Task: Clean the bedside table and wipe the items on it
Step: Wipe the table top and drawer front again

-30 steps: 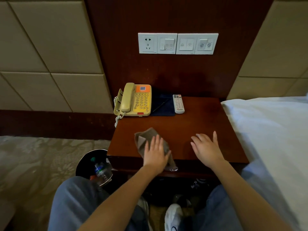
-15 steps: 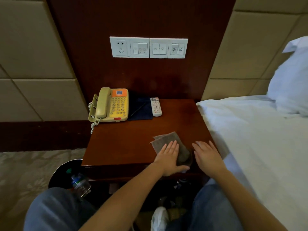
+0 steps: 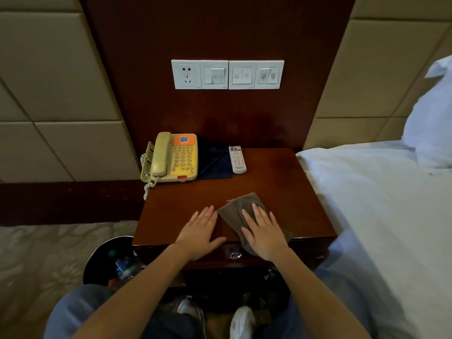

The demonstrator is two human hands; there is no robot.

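Note:
The dark wooden bedside table (image 3: 281, 192) stands in front of me. A brown cloth (image 3: 238, 206) lies near its front edge, and my right hand (image 3: 265, 232) presses flat on it with fingers spread. My left hand (image 3: 200, 231) rests palm down on the bare wood just left of the cloth, holding nothing. At the back of the table sit a yellow corded telephone (image 3: 173, 157), a dark blue pad (image 3: 215, 165) with a pen on it, and a white remote control (image 3: 237, 159).
A white bed (image 3: 379, 216) with a pillow (image 3: 433, 123) adjoins the table on the right. A black bin (image 3: 107, 260) with bottles stands on the carpet at the left. A socket and switch panel (image 3: 227, 74) is on the wall. My knees are below the table's drawer handle (image 3: 235, 255).
The cloth slid right along the front edge under my left hand. It now lies under my right hand, and my left hand rests on bare wood.

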